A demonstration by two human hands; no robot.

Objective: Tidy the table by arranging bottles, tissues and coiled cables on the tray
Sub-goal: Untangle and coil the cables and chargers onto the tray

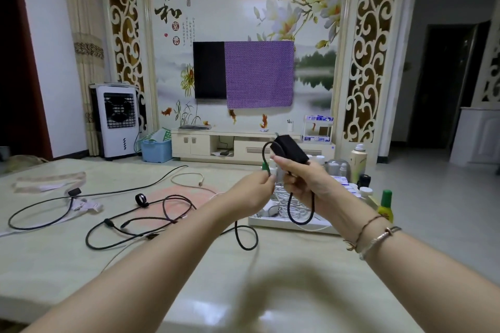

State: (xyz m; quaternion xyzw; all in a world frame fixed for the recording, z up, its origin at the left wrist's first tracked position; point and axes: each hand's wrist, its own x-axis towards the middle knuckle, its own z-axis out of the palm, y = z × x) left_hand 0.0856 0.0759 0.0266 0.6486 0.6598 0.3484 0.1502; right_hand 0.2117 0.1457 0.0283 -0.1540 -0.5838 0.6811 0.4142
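My right hand (303, 184) grips a black power adapter (290, 150) above the white tray (273, 222), with a loop of its black cable (300, 211) hanging below the palm. My left hand (257, 186) pinches the same cable just left of the adapter. The cable's remainder (151, 222) sprawls uncoiled over the table to the left. White coiled cables (286, 205) lie in the tray. Bottles stand behind and right of the tray: a tall cream spray bottle (358, 161) and a green-capped yellow bottle (386, 207).
A second black cable (48, 211) and a white cable (189, 180) lie loose on the table at left and centre. Flat paper packets (48, 182) sit at far left. Small jars and boxes (346, 184) crowd the tray's far right side.
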